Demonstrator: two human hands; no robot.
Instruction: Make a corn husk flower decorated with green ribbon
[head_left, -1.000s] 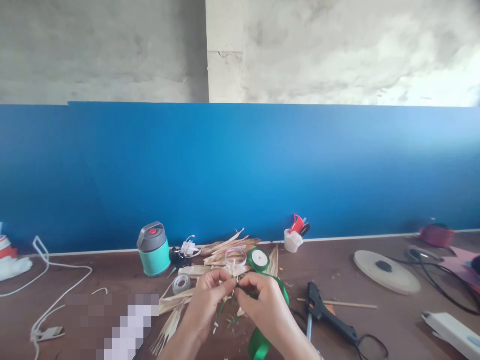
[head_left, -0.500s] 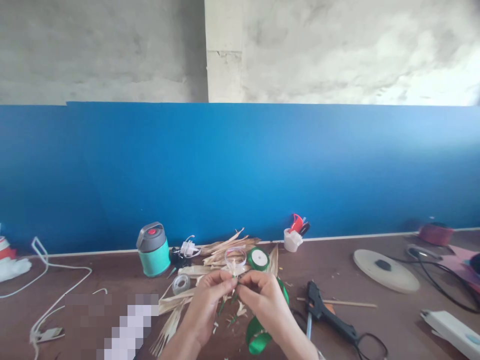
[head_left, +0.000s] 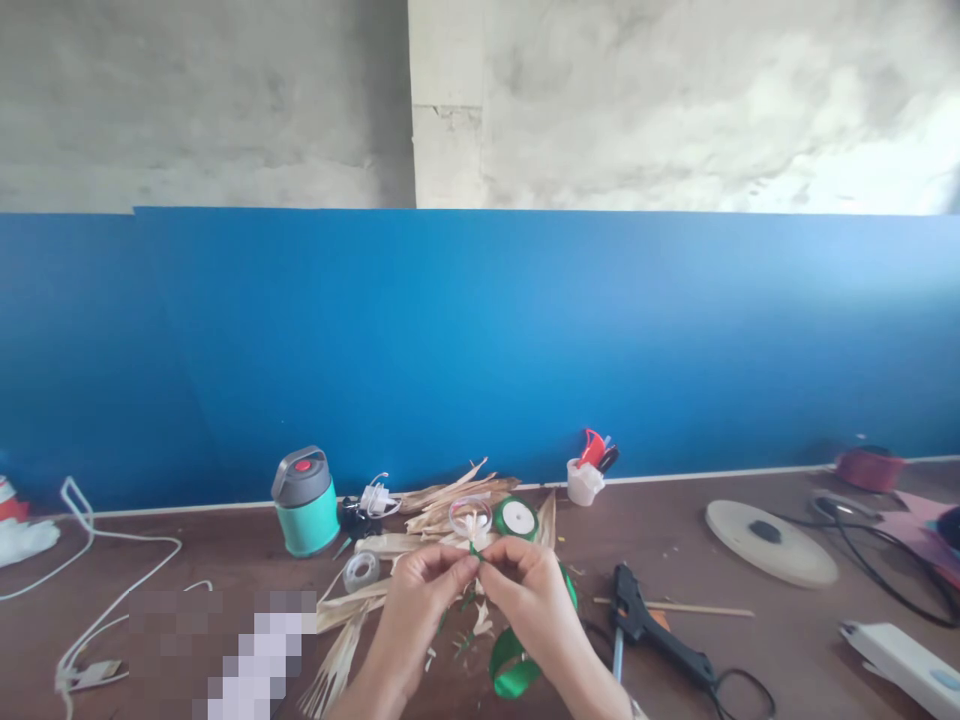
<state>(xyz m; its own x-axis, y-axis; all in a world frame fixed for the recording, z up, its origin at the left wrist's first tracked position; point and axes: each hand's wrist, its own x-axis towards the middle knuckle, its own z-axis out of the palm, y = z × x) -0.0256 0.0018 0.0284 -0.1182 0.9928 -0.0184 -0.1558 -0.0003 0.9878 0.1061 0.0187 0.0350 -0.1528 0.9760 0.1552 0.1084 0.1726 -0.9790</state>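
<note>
My left hand [head_left: 420, 600] and my right hand [head_left: 534, 595] meet fingertip to fingertip low in the middle of the view, both pinched on a small piece of dried husk wrapped in green ribbon [head_left: 474, 548]. A loop of green ribbon [head_left: 512, 665] hangs below my right hand. Just beyond the hands lie a green ribbon roll [head_left: 517, 518], a clear tape ring [head_left: 470, 514] and a heap of dried husk strips [head_left: 442, 495].
On the brown table [head_left: 675, 545]: a teal jar with a grey lid [head_left: 305, 502], a small tape roll [head_left: 361, 571], a black glue gun [head_left: 654, 628] with its cord, a white cup of tools [head_left: 586, 478], a round white disc [head_left: 771, 545], white cables [head_left: 105, 570]. A blue board [head_left: 480, 340] backs the table.
Both hands have risen slightly and drawn closer together around the small piece. The hanging ribbon loop has moved up and left with them.
</note>
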